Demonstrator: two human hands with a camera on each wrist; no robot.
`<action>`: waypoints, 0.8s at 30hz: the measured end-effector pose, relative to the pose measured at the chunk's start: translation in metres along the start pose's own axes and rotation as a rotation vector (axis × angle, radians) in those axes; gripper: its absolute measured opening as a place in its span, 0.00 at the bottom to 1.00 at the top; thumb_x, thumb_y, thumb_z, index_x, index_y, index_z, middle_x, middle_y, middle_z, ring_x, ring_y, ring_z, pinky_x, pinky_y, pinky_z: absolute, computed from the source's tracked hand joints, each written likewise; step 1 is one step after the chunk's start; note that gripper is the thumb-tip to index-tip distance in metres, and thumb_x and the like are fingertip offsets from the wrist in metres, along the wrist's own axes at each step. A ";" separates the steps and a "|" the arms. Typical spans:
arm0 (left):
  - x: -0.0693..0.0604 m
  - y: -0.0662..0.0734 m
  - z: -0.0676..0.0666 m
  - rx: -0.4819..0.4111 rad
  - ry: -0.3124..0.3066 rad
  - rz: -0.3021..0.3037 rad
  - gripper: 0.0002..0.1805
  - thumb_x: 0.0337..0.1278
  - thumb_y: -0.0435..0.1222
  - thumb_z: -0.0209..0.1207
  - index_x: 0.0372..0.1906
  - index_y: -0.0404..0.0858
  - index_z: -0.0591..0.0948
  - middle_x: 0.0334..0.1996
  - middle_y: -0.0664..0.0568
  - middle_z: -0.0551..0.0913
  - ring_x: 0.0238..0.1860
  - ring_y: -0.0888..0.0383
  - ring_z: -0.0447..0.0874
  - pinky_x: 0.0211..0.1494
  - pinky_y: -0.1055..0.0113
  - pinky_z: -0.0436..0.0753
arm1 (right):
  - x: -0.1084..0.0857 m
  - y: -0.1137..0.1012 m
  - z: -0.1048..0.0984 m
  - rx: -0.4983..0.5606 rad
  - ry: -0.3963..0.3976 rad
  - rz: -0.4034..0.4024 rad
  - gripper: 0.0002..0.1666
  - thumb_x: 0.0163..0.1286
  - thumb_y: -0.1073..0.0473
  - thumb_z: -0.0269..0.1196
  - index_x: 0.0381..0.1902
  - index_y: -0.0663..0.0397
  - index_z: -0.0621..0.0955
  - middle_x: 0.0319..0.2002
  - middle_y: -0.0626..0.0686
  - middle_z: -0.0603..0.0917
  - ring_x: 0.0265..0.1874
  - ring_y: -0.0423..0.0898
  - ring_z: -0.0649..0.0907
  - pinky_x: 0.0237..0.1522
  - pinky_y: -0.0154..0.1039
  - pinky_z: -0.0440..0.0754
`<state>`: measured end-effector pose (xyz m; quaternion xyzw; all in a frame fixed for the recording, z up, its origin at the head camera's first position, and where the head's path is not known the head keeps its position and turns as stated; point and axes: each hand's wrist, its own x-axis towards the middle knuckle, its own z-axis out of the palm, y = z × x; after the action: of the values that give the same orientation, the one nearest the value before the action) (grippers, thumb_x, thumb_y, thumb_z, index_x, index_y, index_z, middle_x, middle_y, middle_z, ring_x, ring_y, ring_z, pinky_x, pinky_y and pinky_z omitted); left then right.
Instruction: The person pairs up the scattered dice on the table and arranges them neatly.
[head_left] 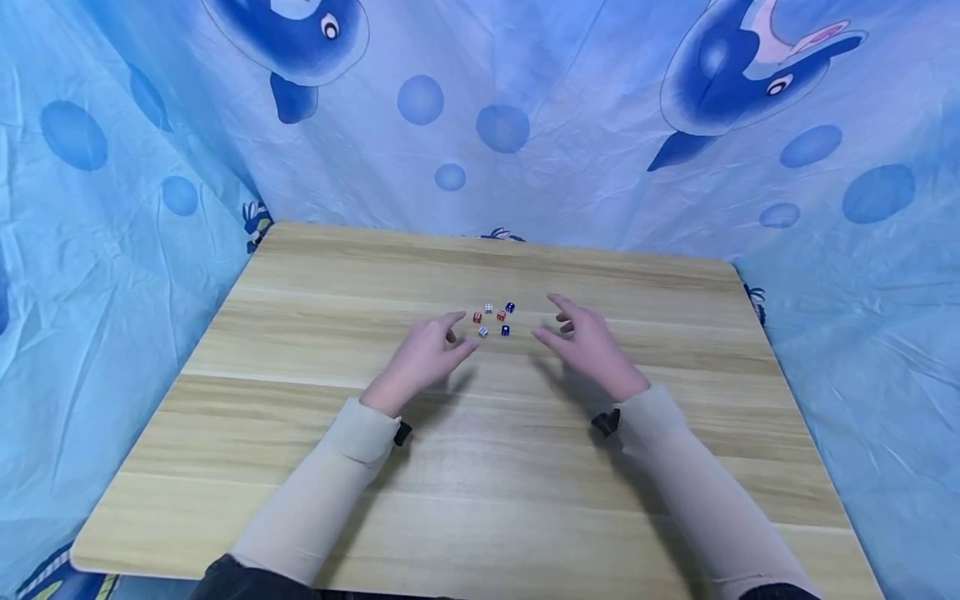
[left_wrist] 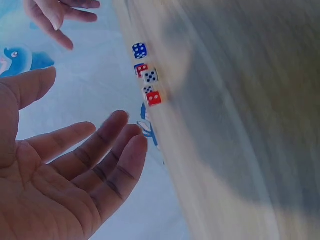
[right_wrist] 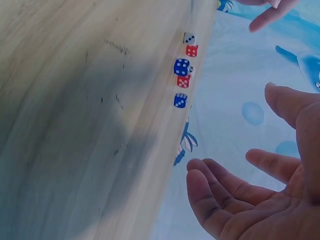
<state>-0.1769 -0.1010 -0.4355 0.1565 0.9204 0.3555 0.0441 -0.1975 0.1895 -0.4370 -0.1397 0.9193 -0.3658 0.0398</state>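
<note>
Several small dice lie in a loose cluster on the wooden table: two red, two white and two blue. In the head view one red die (head_left: pixel 477 317) is at the cluster's left, one white die (head_left: pixel 483 332) at its near side, and one blue die (head_left: pixel 506 331) at its near right. My left hand (head_left: pixel 426 357) hovers just left of the dice, fingers relaxed and holding nothing. To their right my right hand (head_left: pixel 588 343) is also above the table, thumb and fingers apart, nothing in it. Both wrist views show the palms bare and the dice apart from the fingers.
The wooden table (head_left: pixel 480 500) has a light striped grain. A blue curtain (head_left: pixel 465 100) with cartoon figures hangs behind it and along both sides. A dark band (head_left: pixel 606 422) shows at the right cuff, and another (head_left: pixel 402 432) at the left.
</note>
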 end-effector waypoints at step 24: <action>0.026 0.001 0.019 -0.004 0.018 -0.073 0.28 0.63 0.40 0.68 0.64 0.33 0.79 0.32 0.51 0.84 0.26 0.57 0.81 0.35 0.61 0.82 | 0.022 -0.013 0.027 0.044 0.004 -0.014 0.35 0.70 0.48 0.70 0.70 0.56 0.75 0.45 0.57 0.86 0.42 0.48 0.84 0.46 0.45 0.83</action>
<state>-0.1975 -0.0797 -0.4480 0.1193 0.9251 0.3571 0.0490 -0.2111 0.1562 -0.4465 -0.1445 0.9101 -0.3864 0.0386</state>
